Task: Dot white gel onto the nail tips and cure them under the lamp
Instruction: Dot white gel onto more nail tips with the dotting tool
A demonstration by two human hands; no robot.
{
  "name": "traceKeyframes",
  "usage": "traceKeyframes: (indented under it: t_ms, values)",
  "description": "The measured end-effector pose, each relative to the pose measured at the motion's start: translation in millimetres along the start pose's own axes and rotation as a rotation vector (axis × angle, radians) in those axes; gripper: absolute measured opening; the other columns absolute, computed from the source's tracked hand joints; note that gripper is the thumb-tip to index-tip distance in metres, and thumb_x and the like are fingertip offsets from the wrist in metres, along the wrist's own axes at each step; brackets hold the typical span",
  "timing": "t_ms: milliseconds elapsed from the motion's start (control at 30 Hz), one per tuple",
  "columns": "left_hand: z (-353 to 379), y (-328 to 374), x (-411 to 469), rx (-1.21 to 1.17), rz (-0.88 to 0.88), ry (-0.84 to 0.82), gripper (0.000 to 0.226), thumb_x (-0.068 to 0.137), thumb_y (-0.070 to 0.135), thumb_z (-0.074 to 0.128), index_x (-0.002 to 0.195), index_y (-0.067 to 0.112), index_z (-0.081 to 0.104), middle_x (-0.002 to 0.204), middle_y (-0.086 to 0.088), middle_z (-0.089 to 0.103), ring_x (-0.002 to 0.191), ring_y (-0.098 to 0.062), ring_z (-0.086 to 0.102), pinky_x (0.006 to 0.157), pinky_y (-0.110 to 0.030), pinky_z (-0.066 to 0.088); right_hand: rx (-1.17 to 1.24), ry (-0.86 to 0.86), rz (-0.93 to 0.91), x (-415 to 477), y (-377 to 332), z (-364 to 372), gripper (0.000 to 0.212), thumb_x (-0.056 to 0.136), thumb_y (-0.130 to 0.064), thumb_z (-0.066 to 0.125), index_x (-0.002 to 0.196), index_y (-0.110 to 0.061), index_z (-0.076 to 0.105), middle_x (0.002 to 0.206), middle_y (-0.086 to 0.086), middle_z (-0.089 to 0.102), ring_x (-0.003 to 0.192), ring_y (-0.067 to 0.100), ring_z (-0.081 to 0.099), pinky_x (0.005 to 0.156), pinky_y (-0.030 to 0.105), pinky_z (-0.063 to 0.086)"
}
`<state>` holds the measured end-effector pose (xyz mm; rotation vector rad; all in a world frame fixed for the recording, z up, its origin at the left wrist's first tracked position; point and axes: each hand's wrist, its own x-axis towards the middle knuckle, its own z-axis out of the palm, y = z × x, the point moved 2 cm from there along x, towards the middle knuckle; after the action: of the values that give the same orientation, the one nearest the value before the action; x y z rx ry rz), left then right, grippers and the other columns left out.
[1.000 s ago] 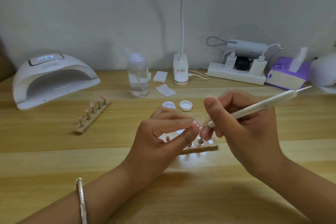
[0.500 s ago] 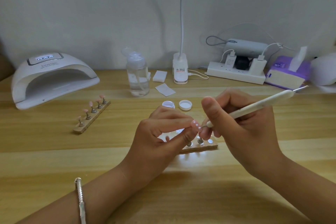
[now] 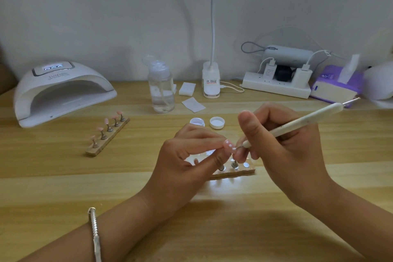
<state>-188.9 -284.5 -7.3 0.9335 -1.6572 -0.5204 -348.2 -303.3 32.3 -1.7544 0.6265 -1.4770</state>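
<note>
Pale wooden desk (image 3: 63,187) fills your head view. Your left hand (image 3: 185,161) pinches a pink nail tip (image 3: 228,145) just above the near holder (image 3: 234,171). Your right hand (image 3: 282,151) grips the dotting pen (image 3: 297,123), its point at the tip beside white dots. You look mid-dotting; next probably calls for a steady lift-off, with the lamp (image 3: 61,91) well apart, far left.

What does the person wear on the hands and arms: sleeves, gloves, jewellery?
Both hands are bare, with no gloves and no rings that I can see. The left hand has a thin silver-coloured bracelet, beaded or twisted in texture, on its wrist. The right hand has nothing on its wrist. No sleeves show; both forearms are uncovered.
</note>
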Motion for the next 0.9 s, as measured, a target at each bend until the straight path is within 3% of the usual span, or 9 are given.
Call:
traceKeyframes:
  t_ms: [133,333,500,600,733,800,900]
  values:
    - [0,-1,0,-0.001,-0.011,0.027,0.013,0.086,0.019,0.071,0.093,0.014,0.080,0.092,0.006,0.076,0.099,-0.021,0.066,0.091,-0.045,0.049,0.019,0.020,0.011,2,-1,-3,0.032,0.094,-0.021,0.061,0.067,-0.004,0.057,0.052,0.007,0.064,0.044,0.018,0.064,0.046,0.016,0.046]
    - [-1,-1,0,-0.032,-0.037,0.039,0.013,0.087,0.023,0.070,0.095,0.020,0.080,0.094,0.010,0.076,0.100,-0.021,0.067,0.093,-0.045,0.050,0.124,0.094,-0.007,11,-10,-9,0.028,0.090,-0.035,0.067,0.066,-0.023,0.061,0.051,-0.003,0.059,0.047,0.023,0.063,0.048,0.028,0.050]
    - [-1,-1,0,-0.031,-0.065,0.039,0.014,0.088,0.026,0.069,0.097,0.025,0.079,0.093,0.012,0.075,0.099,-0.018,0.066,0.090,-0.038,0.051,0.022,0.189,-0.034,7,1,-16,0.017,0.088,-0.030,0.071,0.079,-0.017,0.065,0.068,0.002,0.070,0.065,0.020,0.070,0.064,0.021,0.055]
    - [-1,-2,0,-0.029,-0.089,0.046,0.012,0.088,0.024,0.070,0.096,0.024,0.080,0.093,0.012,0.076,0.100,-0.018,0.066,0.092,-0.033,0.049,-0.062,0.127,0.037,0,11,-18,0.010,0.085,-0.036,0.073,0.089,-0.027,0.070,0.078,0.001,0.075,0.075,0.014,0.073,0.069,0.017,0.054]
    - [-4,1,1,0.012,-0.103,0.072,0.012,0.084,0.026,0.072,0.093,0.031,0.077,0.091,0.017,0.073,0.092,-0.008,0.064,0.083,-0.017,0.043,-0.170,0.020,-0.003,-1,11,-17,0.015,0.089,-0.051,0.064,0.091,-0.039,0.073,0.059,-0.005,0.069,0.059,0.010,0.070,0.068,0.013,0.052]
    - [-5,3,1,0.015,-0.107,0.082,0.007,0.084,0.026,0.073,0.088,0.031,0.073,0.087,0.016,0.071,0.088,-0.006,0.064,0.080,-0.015,0.042,-0.217,-0.039,-0.061,0,7,-17,0.007,0.090,-0.039,0.068,0.095,-0.036,0.072,0.071,-0.008,0.071,0.071,0.006,0.070,0.071,0.010,0.050]
    - [-5,6,2,-0.015,-0.102,0.082,0.007,0.085,0.028,0.073,0.083,0.029,0.067,0.084,0.012,0.070,0.087,-0.007,0.066,0.081,-0.012,0.041,-0.306,-0.174,-0.096,2,2,-15,0.034,0.081,-0.037,0.079,0.110,-0.030,0.063,0.099,-0.011,0.071,0.099,0.005,0.067,0.083,0.006,0.045]
